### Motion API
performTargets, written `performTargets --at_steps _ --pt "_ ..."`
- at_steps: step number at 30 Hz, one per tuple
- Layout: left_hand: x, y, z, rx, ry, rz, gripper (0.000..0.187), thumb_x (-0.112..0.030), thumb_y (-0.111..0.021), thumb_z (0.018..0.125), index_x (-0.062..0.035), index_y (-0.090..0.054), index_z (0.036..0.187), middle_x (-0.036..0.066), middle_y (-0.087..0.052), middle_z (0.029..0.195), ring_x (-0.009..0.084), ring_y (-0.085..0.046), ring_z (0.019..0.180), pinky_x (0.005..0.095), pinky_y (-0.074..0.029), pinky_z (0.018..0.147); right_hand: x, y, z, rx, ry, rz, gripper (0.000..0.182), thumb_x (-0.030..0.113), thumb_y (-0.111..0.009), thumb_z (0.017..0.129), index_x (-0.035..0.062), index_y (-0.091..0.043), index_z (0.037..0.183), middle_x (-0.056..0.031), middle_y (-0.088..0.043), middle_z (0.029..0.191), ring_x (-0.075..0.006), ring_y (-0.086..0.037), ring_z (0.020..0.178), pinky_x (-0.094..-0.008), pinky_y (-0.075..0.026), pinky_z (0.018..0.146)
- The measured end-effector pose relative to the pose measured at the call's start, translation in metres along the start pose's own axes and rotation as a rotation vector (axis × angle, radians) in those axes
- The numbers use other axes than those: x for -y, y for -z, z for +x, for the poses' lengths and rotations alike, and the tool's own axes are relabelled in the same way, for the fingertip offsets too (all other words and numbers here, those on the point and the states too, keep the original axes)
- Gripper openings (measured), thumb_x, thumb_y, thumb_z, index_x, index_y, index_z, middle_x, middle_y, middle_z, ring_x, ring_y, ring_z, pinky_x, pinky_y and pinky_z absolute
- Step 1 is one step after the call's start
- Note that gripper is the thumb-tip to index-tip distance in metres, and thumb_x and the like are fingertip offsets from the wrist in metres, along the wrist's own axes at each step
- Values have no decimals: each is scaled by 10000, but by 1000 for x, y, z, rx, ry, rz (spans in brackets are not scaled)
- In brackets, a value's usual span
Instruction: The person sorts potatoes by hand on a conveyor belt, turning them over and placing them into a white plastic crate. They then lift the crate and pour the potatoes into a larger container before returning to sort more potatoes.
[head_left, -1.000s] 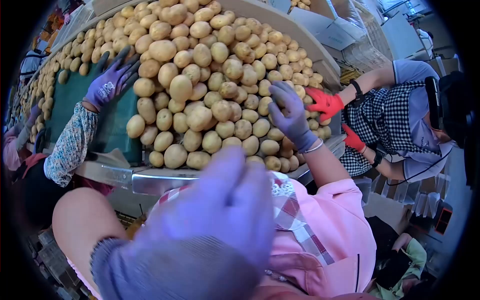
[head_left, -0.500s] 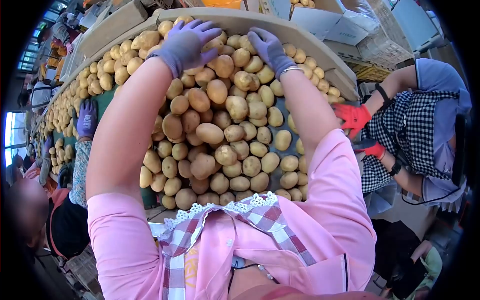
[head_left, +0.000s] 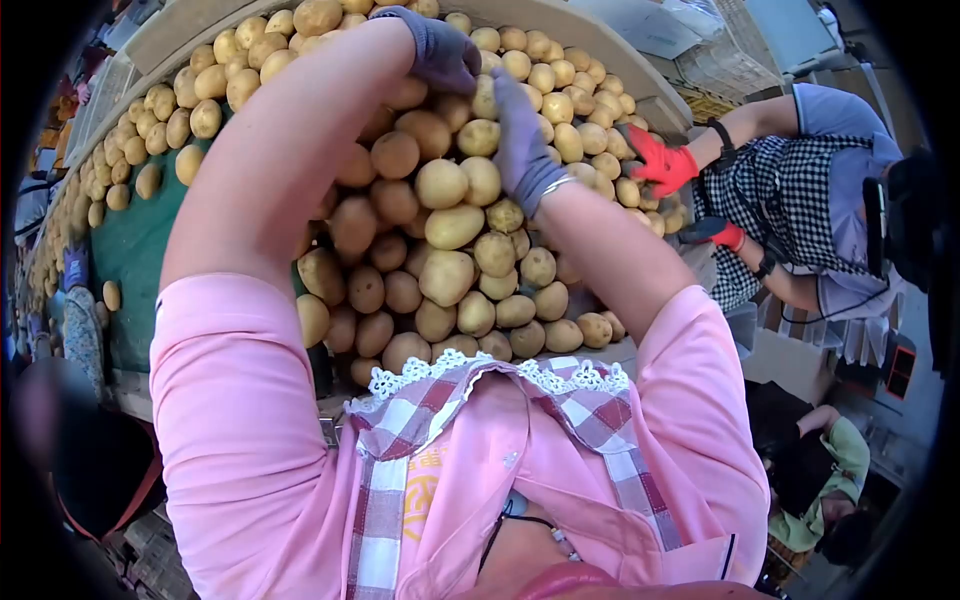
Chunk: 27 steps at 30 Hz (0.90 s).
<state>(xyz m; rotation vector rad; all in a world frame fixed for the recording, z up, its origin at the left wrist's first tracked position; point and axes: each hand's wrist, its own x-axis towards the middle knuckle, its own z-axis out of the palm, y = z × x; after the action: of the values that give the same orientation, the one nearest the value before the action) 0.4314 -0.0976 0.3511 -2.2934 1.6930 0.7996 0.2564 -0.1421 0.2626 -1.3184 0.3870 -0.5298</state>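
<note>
Both my hands wear purple-grey gloves and are at the far part of a large heap of potatoes. My left hand is bent inward over the potatoes near the back wall, its fingers curved down and partly hidden. Close to it, my right hand stands on edge among the potatoes with its fingers stretched out. A potato lies between the two hands, beside the right fingers. Whether the left fingers grip a potato cannot be made out.
A low board edges the surface at the back. Green belt shows at left, with potatoes along its far side. At right, a co-worker's red-gloved hand touches potatoes; the other red glove is lower. Crates stand behind.
My left hand has swung right and turned inward, nearer my right hand. My right fingers have come together. More green belt shows at left, and more potatoes lie toward the co-worker.
</note>
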Motion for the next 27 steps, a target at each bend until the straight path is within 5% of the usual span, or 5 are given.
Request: performTargets --at_steps 11,15,18,24,27 --pt "118 -67 -258 -293 -10 466 578 -162 -694 758 -210 -571 1321 83 -547 1404 331 -544 1255 448 -439 1040 6 -255 -148 170 326 -528 672 250 -729 823 49 -451 1402 -226 -394 1400 -363 -490 1237 -409 -439 1031" --pt "215 -174 -396 -456 442 226 699 -70 -602 837 -244 -403 1484 58 -373 1561 332 -347 1438 536 -326 1133 5 -303 -162 1017 485 -121 535 207 -704 807 120 -547 1311 -230 -474 1300 -408 -531 1144 -450 -473 964" --pt "194 -140 -477 555 1262 354 708 -85 -575 890 -224 -328 1539 77 -352 1575 302 -320 1457 441 -280 1182 40 -265 -137 1206 279 1 356 189 -670 865 82 -627 1202 -107 -660 1050 -278 -648 901 -369 -525 785" --pt "286 -200 -525 -409 772 697 483 -80 -573 925 -60 -489 1401 148 -431 1506 324 -419 1389 364 -350 1147 74 -61 -33 516 248 -178 278 132 -591 972 0 -644 1212 -59 -683 1092 -94 -621 989 -233 -508 844" --pt "130 -162 -401 -1049 375 -107 510 -91 -593 950 -26 -463 1439 158 -489 1472 256 -434 1389 335 -313 1161 67 57 -27 80 226 -300 286 141 -595 979 1 -647 1222 -53 -674 1124 -97 -606 1015 -229 -491 893"
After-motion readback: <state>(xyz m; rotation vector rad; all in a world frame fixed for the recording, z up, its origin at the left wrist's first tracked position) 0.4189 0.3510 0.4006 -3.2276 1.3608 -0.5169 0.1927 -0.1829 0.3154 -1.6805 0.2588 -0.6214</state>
